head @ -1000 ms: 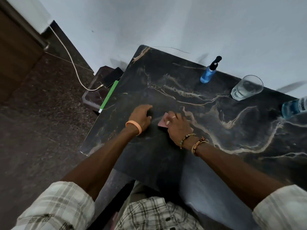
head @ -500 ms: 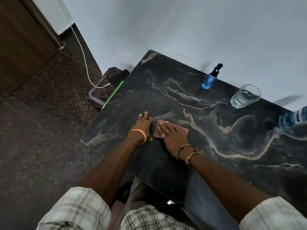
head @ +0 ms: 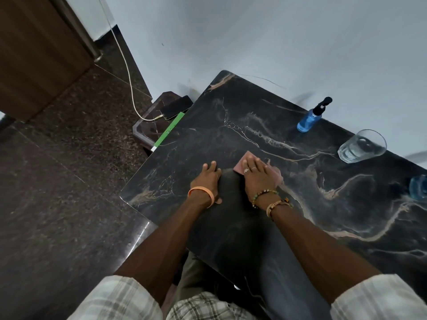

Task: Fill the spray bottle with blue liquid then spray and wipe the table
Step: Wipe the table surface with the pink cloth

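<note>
A person's right hand point(head: 256, 176) presses a thin pink cloth point(head: 243, 158) flat against the glossy, pale-veined black marble tabletop point(head: 231, 116), fingers extended to spread the wiping pressure. The left hand point(head: 206, 181) rests beside it, fingers straight, apparently bracing. The blue-filled spray bottle point(head: 310, 117) stands upright by the wall, well apart.

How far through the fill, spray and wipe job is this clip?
Filling looks done: the spray bottle stands at the back, blue liquid inside. In hand: the right hand presses a pink cloth flat on the table, left hand resting alongside. Left: likely more wiping.
</note>
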